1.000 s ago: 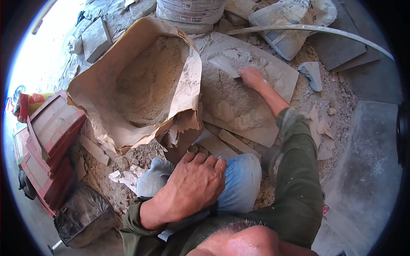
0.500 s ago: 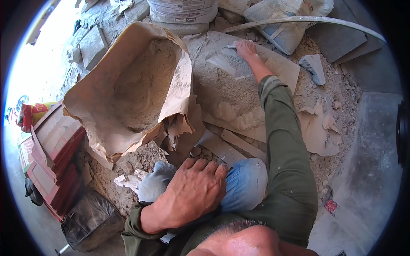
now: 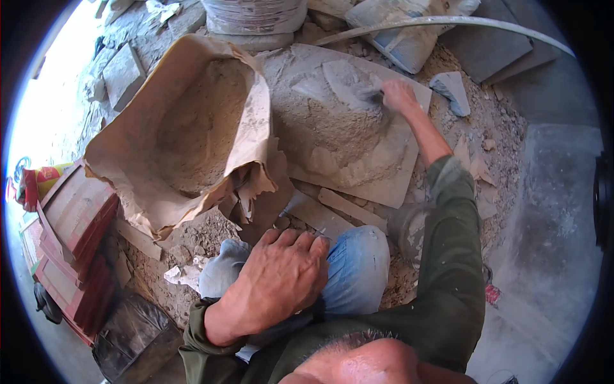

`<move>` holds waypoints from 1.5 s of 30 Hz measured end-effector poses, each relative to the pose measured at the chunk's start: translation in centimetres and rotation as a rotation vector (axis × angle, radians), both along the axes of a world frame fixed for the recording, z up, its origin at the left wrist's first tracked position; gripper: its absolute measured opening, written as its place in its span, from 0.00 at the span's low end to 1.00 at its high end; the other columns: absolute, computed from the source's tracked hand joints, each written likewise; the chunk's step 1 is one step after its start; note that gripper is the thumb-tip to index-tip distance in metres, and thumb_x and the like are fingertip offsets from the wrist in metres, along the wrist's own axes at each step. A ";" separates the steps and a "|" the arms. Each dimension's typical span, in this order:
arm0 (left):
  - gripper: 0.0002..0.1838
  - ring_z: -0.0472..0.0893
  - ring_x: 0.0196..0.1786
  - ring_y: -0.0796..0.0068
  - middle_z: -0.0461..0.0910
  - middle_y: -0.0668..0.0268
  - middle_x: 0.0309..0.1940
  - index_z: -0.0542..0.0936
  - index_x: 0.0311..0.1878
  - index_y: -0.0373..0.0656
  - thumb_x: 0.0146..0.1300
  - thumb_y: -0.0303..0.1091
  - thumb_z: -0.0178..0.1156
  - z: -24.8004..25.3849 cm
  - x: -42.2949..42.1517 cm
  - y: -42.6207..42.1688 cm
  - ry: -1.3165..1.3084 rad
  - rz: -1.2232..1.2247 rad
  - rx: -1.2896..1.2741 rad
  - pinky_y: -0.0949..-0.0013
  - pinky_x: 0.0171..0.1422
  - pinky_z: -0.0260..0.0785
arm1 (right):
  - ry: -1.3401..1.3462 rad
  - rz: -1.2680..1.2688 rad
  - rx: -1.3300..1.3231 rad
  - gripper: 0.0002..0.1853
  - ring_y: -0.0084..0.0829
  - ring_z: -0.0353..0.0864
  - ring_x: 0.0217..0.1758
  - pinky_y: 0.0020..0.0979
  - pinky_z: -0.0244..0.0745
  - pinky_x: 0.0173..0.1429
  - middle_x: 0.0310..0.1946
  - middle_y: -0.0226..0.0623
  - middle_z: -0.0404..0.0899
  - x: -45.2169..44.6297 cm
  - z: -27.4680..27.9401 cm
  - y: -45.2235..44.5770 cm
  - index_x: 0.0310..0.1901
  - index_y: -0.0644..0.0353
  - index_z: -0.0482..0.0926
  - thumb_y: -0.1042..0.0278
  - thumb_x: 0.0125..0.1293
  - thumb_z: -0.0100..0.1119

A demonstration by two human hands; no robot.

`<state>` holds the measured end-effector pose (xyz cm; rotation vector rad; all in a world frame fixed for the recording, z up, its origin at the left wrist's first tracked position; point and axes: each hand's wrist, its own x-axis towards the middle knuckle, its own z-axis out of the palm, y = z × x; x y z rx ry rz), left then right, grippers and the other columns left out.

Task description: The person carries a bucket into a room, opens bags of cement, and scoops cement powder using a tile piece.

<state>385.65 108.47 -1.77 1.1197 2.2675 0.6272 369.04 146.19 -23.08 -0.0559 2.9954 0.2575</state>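
Observation:
My right hand [image 3: 400, 96] is closed on a trowel [image 3: 369, 93], blurred by motion, at the far right part of a mound of grey-brown mortar [image 3: 332, 121]. The mortar lies on a flat slab [image 3: 387, 182], with smoothed streaks across its upper part. My left hand [image 3: 281, 275] rests by my jeans-covered knee [image 3: 358, 269], its fingers curled down and their tips hidden. An opened paper sack [image 3: 252, 144] with torn edges stands left of the slab and holds dry, sandy powder [image 3: 204, 121].
Stacked reddish boxes [image 3: 80, 224] and a black bag [image 3: 134, 336] lie at left. Behind are full sacks [image 3: 256, 16] and a long curved strip [image 3: 448, 21]. Rubble, a stone chunk [image 3: 451, 91] and a round container [image 3: 412, 233], partly behind my sleeve, are at right.
My right hand has moved right and toward me with the trowel, leaving fresh smoothed marks in the mortar. The left hand stays by the knee. The view has shifted slightly.

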 end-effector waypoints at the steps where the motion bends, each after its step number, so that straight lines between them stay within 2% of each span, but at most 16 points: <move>1: 0.13 0.74 0.37 0.60 0.74 0.60 0.29 0.71 0.40 0.39 0.53 0.35 0.56 -0.1 0.1 0.2 0.015 -0.005 0.001 0.63 0.43 0.65 | 0.093 0.024 -0.060 0.10 0.47 0.79 0.38 0.44 0.74 0.41 0.30 0.48 0.79 -0.8 0.1 0.5 0.33 0.57 0.79 0.74 0.49 0.50; 5: 0.14 0.74 0.37 0.60 0.74 0.59 0.29 0.71 0.40 0.38 0.53 0.34 0.57 -0.4 0.3 1.2 0.026 -0.044 -0.012 0.63 0.43 0.65 | 0.234 -0.064 -0.152 0.11 0.47 0.79 0.40 0.43 0.73 0.44 0.33 0.49 0.79 -4.7 -2.9 1.1 0.35 0.54 0.79 0.74 0.53 0.47; 10: 0.14 0.74 0.37 0.60 0.73 0.59 0.29 0.71 0.41 0.38 0.54 0.35 0.56 -0.3 0.2 1.2 0.029 -0.053 0.005 0.62 0.43 0.65 | 0.110 -0.171 -0.132 0.11 0.46 0.79 0.38 0.43 0.75 0.43 0.33 0.49 0.79 -3.3 -8.0 0.5 0.35 0.56 0.80 0.73 0.51 0.50; 14: 0.14 0.74 0.37 0.60 0.73 0.59 0.30 0.71 0.41 0.37 0.54 0.35 0.55 -0.3 0.1 1.1 0.041 -0.051 0.008 0.62 0.44 0.65 | -0.059 0.006 -0.069 0.12 0.48 0.78 0.40 0.43 0.74 0.45 0.36 0.52 0.78 2.1 -3.9 -1.0 0.37 0.58 0.79 0.74 0.51 0.49; 16: 0.14 0.74 0.37 0.60 0.74 0.59 0.30 0.72 0.41 0.37 0.54 0.35 0.55 -0.4 -0.1 1.1 0.040 -0.044 0.014 0.62 0.44 0.65 | 0.008 -0.087 -0.284 0.12 0.50 0.76 0.42 0.44 0.72 0.47 0.36 0.55 0.77 4.3 -1.3 -0.2 0.40 0.59 0.77 0.73 0.52 0.50; 18: 0.14 0.75 0.37 0.60 0.74 0.59 0.30 0.72 0.41 0.38 0.54 0.35 0.55 -0.3 -0.2 1.0 0.036 -0.045 0.006 0.62 0.44 0.65 | 0.104 -0.296 -0.416 0.14 0.49 0.78 0.43 0.42 0.72 0.48 0.37 0.51 0.78 5.9 0.5 2.6 0.42 0.63 0.76 0.68 0.55 0.52; 20: 0.14 0.75 0.37 0.60 0.74 0.59 0.30 0.72 0.42 0.38 0.54 0.35 0.55 -0.4 -0.1 1.0 0.033 -0.046 -0.006 0.62 0.44 0.65 | 0.338 -0.408 -0.547 0.20 0.42 0.79 0.43 0.38 0.72 0.48 0.40 0.46 0.79 6.8 -3.1 10.3 0.48 0.63 0.74 0.67 0.53 0.57; 22: 0.15 0.75 0.37 0.59 0.75 0.59 0.30 0.72 0.42 0.38 0.53 0.35 0.56 -0.4 0.1 0.9 0.030 -0.046 -0.015 0.62 0.45 0.66 | 0.279 -0.578 -0.970 0.23 0.35 0.79 0.43 0.34 0.71 0.48 0.41 0.40 0.79 8.8 -1.8 14.2 0.51 0.63 0.72 0.67 0.52 0.60; 25: 0.16 0.75 0.37 0.59 0.75 0.59 0.30 0.72 0.43 0.39 0.53 0.35 0.56 -0.6 0.5 0.8 0.022 -0.065 -0.024 0.62 0.45 0.66 | 0.377 -0.925 -1.263 0.20 0.30 0.78 0.40 0.30 0.71 0.45 0.39 0.36 0.79 10.9 -8.3 21.4 0.48 0.63 0.74 0.66 0.53 0.62; 26: 0.16 0.75 0.37 0.59 0.75 0.59 0.30 0.72 0.43 0.39 0.53 0.35 0.56 -0.7 0.6 0.7 0.028 -0.066 -0.032 0.62 0.45 0.66 | 0.379 -0.925 -1.272 0.20 0.30 0.78 0.40 0.30 0.71 0.45 0.39 0.36 0.79 10.8 -9.0 21.0 0.48 0.63 0.74 0.66 0.53 0.62; 28: 0.14 0.73 0.35 0.61 0.73 0.59 0.28 0.71 0.40 0.37 0.54 0.35 0.55 -0.8 0.9 0.6 0.031 -0.044 -0.019 0.63 0.42 0.64 | 0.317 -1.269 -1.221 0.15 0.29 0.78 0.35 0.28 0.72 0.39 0.35 0.33 0.80 10.6 -11.3 19.6 0.43 0.61 0.77 0.66 0.53 0.62; 30: 0.14 0.74 0.35 0.61 0.73 0.59 0.28 0.71 0.40 0.37 0.54 0.35 0.56 -1.0 1.2 0.4 0.018 -0.032 -0.041 0.62 0.42 0.64 | 0.117 -1.098 -1.459 0.14 0.27 0.77 0.32 0.27 0.71 0.33 0.33 0.30 0.79 9.8 -12.9 15.8 0.41 0.60 0.77 0.65 0.53 0.63; 32: 0.14 0.74 0.35 0.60 0.73 0.59 0.29 0.71 0.40 0.37 0.54 0.36 0.56 -1.0 1.4 0.5 -0.001 -0.015 -0.056 0.62 0.42 0.65 | 0.097 -1.073 -1.453 0.15 0.26 0.77 0.32 0.27 0.71 0.30 0.33 0.29 0.79 8.1 -17.8 14.1 0.42 0.59 0.76 0.64 0.53 0.63; 35: 0.14 0.74 0.36 0.60 0.73 0.59 0.29 0.71 0.41 0.37 0.54 0.35 0.56 -0.9 1.6 0.6 0.007 -0.018 -0.091 0.61 0.42 0.65 | -0.030 -1.081 -1.559 0.19 0.25 0.75 0.38 0.29 0.68 0.38 0.37 0.29 0.78 7.7 -16.9 9.9 0.49 0.57 0.72 0.62 0.56 0.60; 39: 0.14 0.74 0.36 0.60 0.74 0.58 0.31 0.71 0.41 0.37 0.55 0.36 0.55 -0.9 1.5 1.1 0.007 -0.032 -0.093 0.62 0.43 0.65 | 0.032 -1.080 -1.592 0.16 0.26 0.77 0.35 0.28 0.71 0.32 0.35 0.30 0.79 7.8 -16.5 8.4 0.45 0.57 0.75 0.64 0.54 0.62; 45: 0.12 0.75 0.36 0.59 0.75 0.57 0.30 0.71 0.39 0.37 0.55 0.35 0.54 -1.1 0.9 2.6 0.076 -0.043 -0.031 0.61 0.43 0.65 | 0.070 -1.043 -1.905 0.23 0.27 0.72 0.50 0.33 0.64 0.51 0.46 0.32 0.76 9.9 -10.4 7.7 0.52 0.55 0.70 0.61 0.55 0.62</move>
